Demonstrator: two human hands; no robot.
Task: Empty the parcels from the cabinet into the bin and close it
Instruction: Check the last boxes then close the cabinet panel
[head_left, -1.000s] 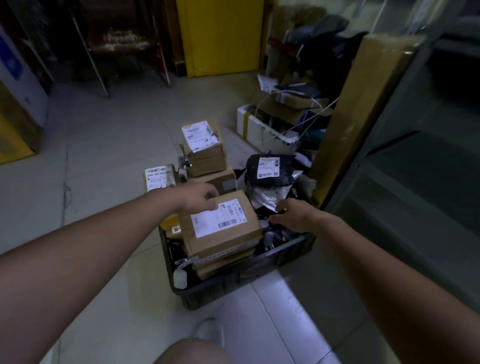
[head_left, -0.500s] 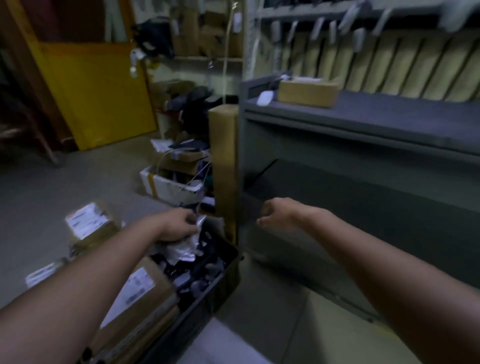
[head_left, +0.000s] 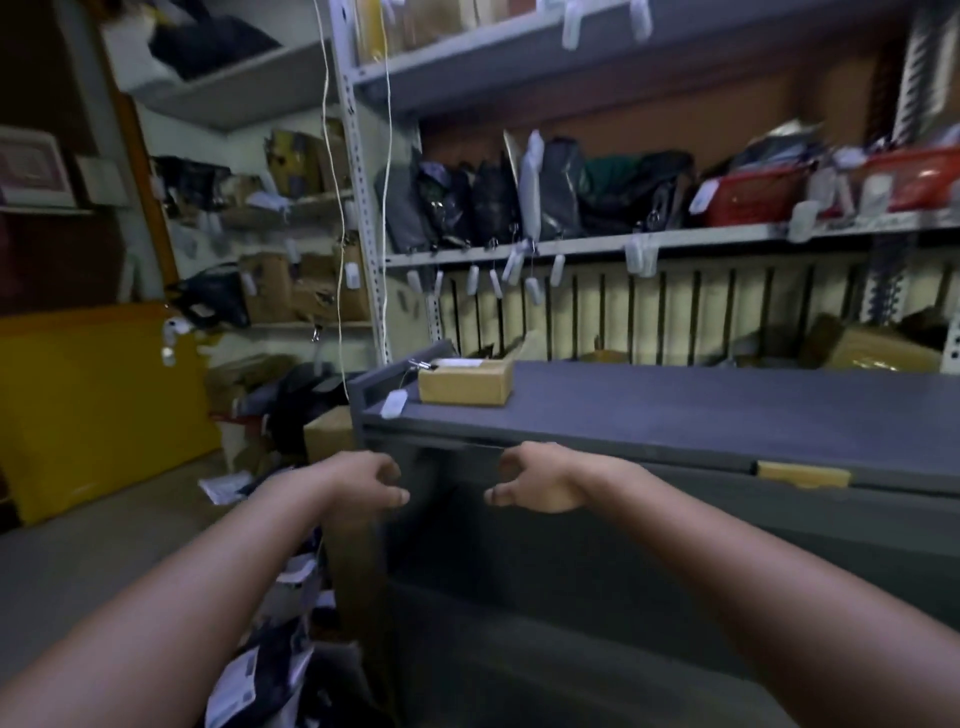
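A low grey metal cabinet (head_left: 675, 545) fills the right half of the view, its dark front panel facing me. Both arms reach toward its upper left front. My left hand (head_left: 371, 480) and my right hand (head_left: 535, 483) hover side by side there, fingers loosely curled, holding nothing. A small cardboard parcel (head_left: 465, 383) with a white label and a hanging tag sits on the cabinet's flat top. At the lower left, black and white bagged parcels (head_left: 270, 670) show, heaped; the bin's walls are hidden behind my left arm.
Metal shelving (head_left: 571, 244) above the cabinet carries dark bags, tags and red baskets (head_left: 753, 195). A yellow panel (head_left: 93, 405) stands at the far left. Boxes and bags (head_left: 291, 395) crowd the floor by the cabinet's left end, with a tall cardboard piece (head_left: 353, 561).
My view swung up from the bin to the cabinet and shelves. Both hands left the parcels in the bin and rose, empty, to the cabinet's upper front.
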